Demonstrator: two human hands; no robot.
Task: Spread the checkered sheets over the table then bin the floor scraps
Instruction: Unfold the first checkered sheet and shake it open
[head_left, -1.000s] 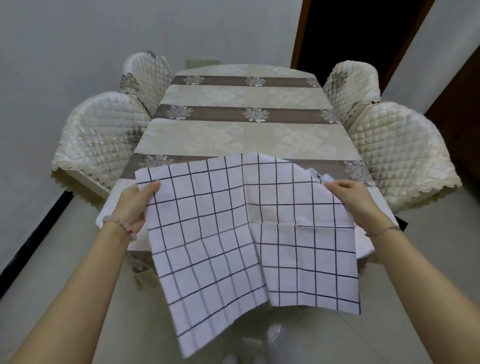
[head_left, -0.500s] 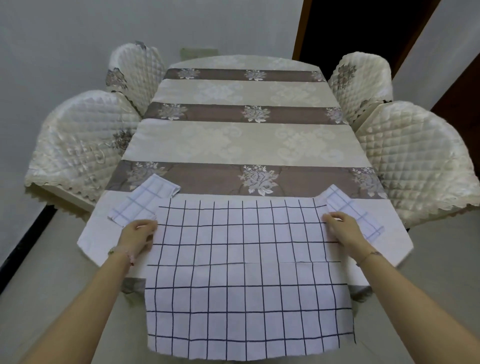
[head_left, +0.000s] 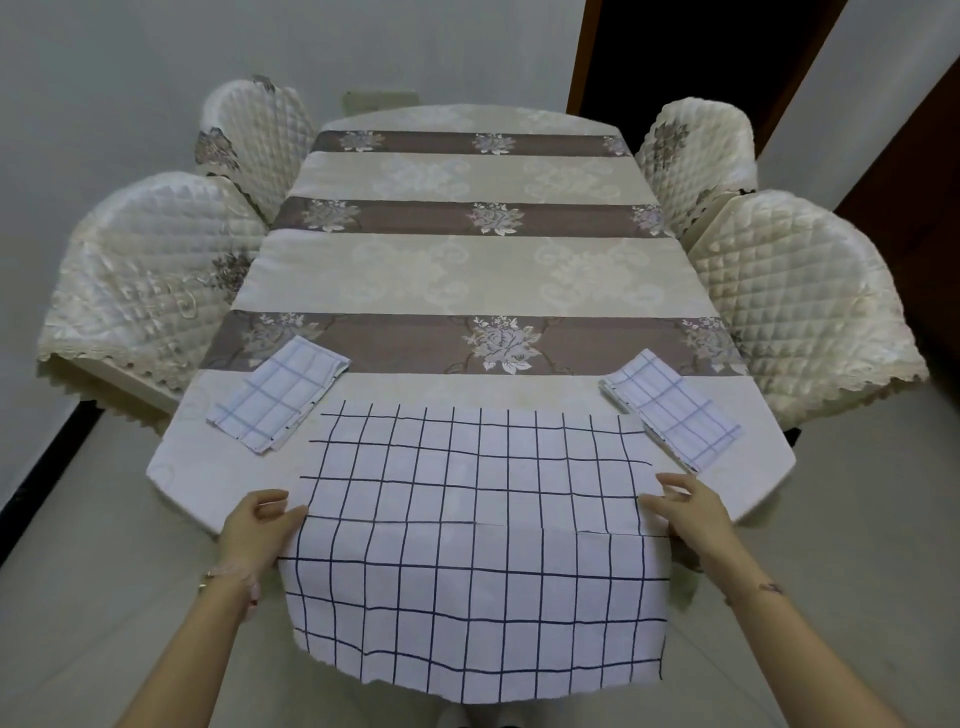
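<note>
the checkered sheet (head_left: 478, 499) was in the air — now it lies on the near end of the table (head_left: 467, 280), half hanging off. the left hand (head_left: 257, 525) curls at one edge, pinching or not is unclear — the right hand (head_left: 693, 512) touches the other edge with loose fingers. spreading has begun.

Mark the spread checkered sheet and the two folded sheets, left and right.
spread checkered sheet (head_left: 467, 467), head view, its flat upper half.
left folded sheet (head_left: 278, 397), head view, middle of top layer.
right folded sheet (head_left: 670, 408), head view, middle of top layer.
</note>
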